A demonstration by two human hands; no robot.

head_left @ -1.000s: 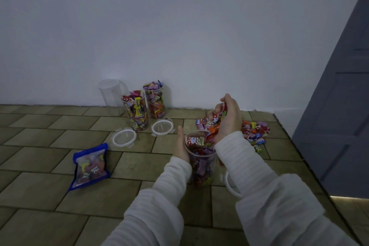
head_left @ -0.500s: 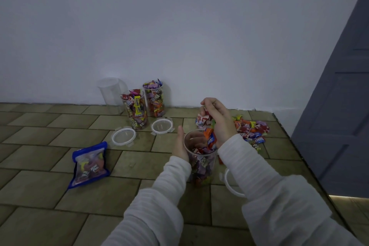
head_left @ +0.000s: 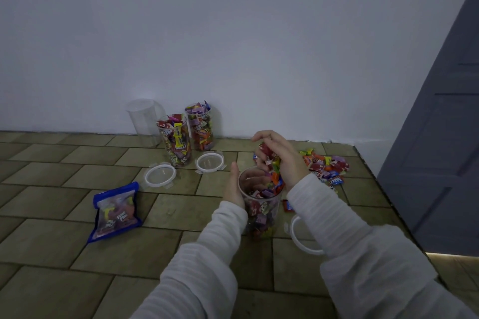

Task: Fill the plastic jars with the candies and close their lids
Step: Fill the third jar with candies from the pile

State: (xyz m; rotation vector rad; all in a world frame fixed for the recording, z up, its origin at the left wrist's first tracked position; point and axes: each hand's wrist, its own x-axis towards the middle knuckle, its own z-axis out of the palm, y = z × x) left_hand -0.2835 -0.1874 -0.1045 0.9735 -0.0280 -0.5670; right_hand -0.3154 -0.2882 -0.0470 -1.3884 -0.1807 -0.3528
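Right hand (head_left: 281, 160) curls round a fistful of candies, hanging just over the jar (head_left: 260, 204) mouth, a few wrappers spilling down into it. Left hand (head_left: 234, 188) wraps the jar's side at 9 o'clock, fingers round the far wall, steadying it. Jar sits on the floor (head_left: 51, 241) right in front of me, upright, long axis vertical, mouth up; looks roughly 2/3 full.

Progress, as I judge it: 2 jars (head_left: 176, 144) at 11 o'clock near the wall look full to the brim but w/o lids; their 2 lids (head_left: 160, 175) lie flat just in front of them. Empty jar (head_left: 143, 118) behind those, untouched. Third lid (head_left: 303, 237) lies at 4 o'clock by my right sleeve. Loose pile (head_left: 324, 166) at 1 o'clock, plus a sealed bag (head_left: 116, 212) at 9 o'clock. So: approx half the filling done, no closing yet.
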